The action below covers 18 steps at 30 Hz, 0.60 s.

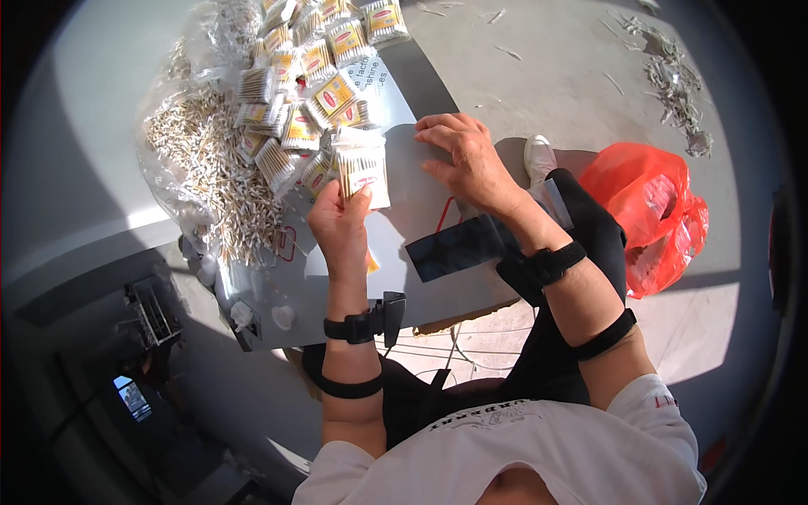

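The left hand [341, 220] pinches a clear packet of cotton swabs [362, 167] just beside the pile of filled packets [311, 76]. The right hand [467, 160] lies flat, fingers spread, on the grey table [404, 219] right of the pile. This looks like the packing step; next the packet needs a steady hold.

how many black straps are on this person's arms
4: one on the left wrist, one higher on the left forearm, one on the right wrist, one higher on the right forearm.

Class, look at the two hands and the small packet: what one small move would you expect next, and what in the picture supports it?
Probably the right hand comes over to help with the clear packet of cotton swabs. The left hand pinches that packet by its lower end, raised above the grey table, while the right hand lies flat and empty beside it. Filled packets are piled just beyond.
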Each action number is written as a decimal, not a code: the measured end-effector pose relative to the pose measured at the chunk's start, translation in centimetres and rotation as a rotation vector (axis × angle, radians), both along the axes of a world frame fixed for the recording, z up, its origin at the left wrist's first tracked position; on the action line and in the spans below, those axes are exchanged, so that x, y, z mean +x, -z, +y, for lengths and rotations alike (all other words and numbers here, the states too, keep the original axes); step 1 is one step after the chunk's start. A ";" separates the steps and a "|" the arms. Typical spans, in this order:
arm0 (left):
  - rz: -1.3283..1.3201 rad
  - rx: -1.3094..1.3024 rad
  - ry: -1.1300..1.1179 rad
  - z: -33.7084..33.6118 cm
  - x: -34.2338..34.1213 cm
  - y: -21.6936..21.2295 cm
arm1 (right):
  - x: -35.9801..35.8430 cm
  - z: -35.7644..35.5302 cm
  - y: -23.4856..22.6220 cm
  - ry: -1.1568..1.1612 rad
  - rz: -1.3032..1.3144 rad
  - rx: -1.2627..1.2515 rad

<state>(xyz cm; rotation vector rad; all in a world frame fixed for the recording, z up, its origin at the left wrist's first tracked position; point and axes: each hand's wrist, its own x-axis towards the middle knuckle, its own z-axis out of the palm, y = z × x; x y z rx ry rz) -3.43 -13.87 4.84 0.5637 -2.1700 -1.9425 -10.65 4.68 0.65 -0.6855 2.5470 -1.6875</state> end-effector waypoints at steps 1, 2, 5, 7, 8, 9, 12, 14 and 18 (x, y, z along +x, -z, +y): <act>0.013 0.031 0.017 0.0 -0.4 -0.2 | 0.0 0.2 -0.2 -0.011 -0.011 0.030; 0.017 0.025 0.011 -0.2 -1.2 -0.5 | 0.0 0.4 -0.4 -0.023 -0.022 0.061; 0.143 0.137 -0.061 -0.8 -4.3 -2.1 | 0.1 0.4 -0.5 -0.023 -0.018 0.073; 0.229 -0.062 -0.224 -3.3 -6.3 -1.9 | 0.0 0.5 -0.2 -0.036 -0.029 0.062; 0.255 -0.248 -0.278 -5.0 -6.5 -2.0 | 0.0 0.4 -0.3 -0.038 -0.028 0.052; 0.279 -0.435 -0.331 -6.7 -6.6 -2.2 | 0.0 0.2 -0.4 -0.038 -0.028 0.042; 0.041 -0.952 -0.262 -9.1 -6.0 -1.9 | 0.0 0.3 -0.4 -0.034 -0.026 0.051; -0.234 -1.331 -0.101 -9.3 -5.5 -1.4 | 0.1 0.4 -0.4 -0.030 -0.024 0.062; -0.151 -1.290 -0.170 -11.1 -5.0 0.3 | 0.0 0.0 -0.2 -0.018 0.007 0.020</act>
